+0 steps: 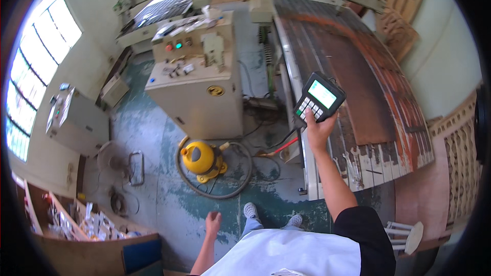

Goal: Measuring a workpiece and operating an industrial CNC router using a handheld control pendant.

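A black handheld controller (319, 98) with a lit screen and a keypad is in my right hand (320, 128), the thumb lying on its keys. A cable runs from its lower left corner. The controller is held over the left edge of a long machine bed (312, 35) dusted with reddish-brown powder, where a brown wooden board (360, 92) lies. My left hand (213, 223) hangs low over the floor with its fingers curled in, and nothing shows in it.
A yellow vacuum cleaner (200, 158) with a coiled hose stands ahead on the floor. Behind it is a beige control cabinet (197, 104). Several wrenches (353, 164) lie on the bed's near end. A white stool (413, 237) is at the right, a wooden bin of parts (97, 240) at the left.
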`<move>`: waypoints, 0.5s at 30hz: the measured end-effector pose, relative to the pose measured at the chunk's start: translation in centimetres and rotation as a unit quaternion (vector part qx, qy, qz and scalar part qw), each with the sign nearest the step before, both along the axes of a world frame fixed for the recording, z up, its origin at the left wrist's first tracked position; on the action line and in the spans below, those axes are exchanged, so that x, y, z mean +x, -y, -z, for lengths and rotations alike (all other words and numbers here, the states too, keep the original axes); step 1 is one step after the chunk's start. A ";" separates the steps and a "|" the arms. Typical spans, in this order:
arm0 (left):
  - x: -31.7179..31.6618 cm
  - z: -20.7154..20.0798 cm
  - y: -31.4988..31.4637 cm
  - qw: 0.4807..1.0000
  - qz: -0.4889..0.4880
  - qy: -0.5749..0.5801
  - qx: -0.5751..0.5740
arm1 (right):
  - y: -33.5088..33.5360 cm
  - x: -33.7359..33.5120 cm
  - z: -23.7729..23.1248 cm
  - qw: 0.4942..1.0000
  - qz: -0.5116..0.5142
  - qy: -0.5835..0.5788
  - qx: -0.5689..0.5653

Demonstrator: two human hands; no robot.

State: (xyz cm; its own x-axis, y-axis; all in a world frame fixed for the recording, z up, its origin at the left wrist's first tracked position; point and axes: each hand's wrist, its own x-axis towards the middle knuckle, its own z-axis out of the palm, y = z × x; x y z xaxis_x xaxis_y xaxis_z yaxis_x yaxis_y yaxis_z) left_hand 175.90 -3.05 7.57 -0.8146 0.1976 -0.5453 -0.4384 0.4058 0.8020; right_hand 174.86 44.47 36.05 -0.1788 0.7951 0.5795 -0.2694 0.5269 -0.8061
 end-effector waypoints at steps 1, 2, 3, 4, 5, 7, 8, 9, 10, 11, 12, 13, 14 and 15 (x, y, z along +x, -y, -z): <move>-2.2 -2.6 -2.5 0.997 0.035 -0.067 0.035 | 0.7 1.5 -1.4 0.999 -0.013 -0.018 -0.024; -4.2 -5.2 -5.0 0.987 0.069 -0.129 0.072 | 1.6 2.8 -2.8 0.998 -0.026 -0.033 -0.047; -5.7 -9.0 -8.0 0.976 0.105 -0.161 0.102 | 2.2 4.3 -4.4 0.996 -0.038 -0.045 -0.062; -6.5 -13.0 -11.2 0.962 0.141 -0.193 0.131 | 2.3 6.0 -5.3 0.997 -0.025 -0.048 -0.058; -7.0 -16.1 -13.8 0.953 0.163 -0.197 0.165 | 2.3 7.4 -5.9 0.993 -0.068 -0.050 -0.084; -6.3 -22.4 -19.3 0.921 0.235 -0.208 0.233 | 2.2 11.2 -7.0 0.981 -0.139 -0.041 -0.129; -5.2 -25.5 -21.5 0.899 0.275 -0.218 0.261 | 2.5 12.8 -7.0 0.974 -0.156 0.001 -0.162; -3.7 -28.4 -23.3 0.886 0.295 -0.208 0.290 | 3.1 13.9 -7.1 0.974 -0.185 0.025 -0.132; -2.1 -30.5 -25.1 0.872 0.316 -0.195 0.318 | 3.6 14.9 -6.9 0.971 -0.211 0.050 -0.102; -0.4 -32.2 -26.9 0.870 0.322 -0.195 0.320 | 4.1 16.1 -6.6 0.965 -0.230 0.067 -0.109; 1.3 -33.5 -28.1 0.855 0.344 -0.186 0.341 | 4.7 17.1 -6.0 0.956 -0.254 0.086 -0.120; 2.7 -34.0 -28.8 0.840 0.364 -0.178 0.362 | 5.3 17.9 -5.8 0.953 -0.265 0.091 -0.112; 3.8 -34.0 -29.5 0.840 0.365 -0.179 0.361 | 5.3 18.7 -5.6 0.952 -0.275 0.084 -0.105; 4.8 -33.8 -30.0 0.840 0.382 -0.160 0.350 | 5.3 19.7 -5.2 0.951 -0.277 0.074 -0.114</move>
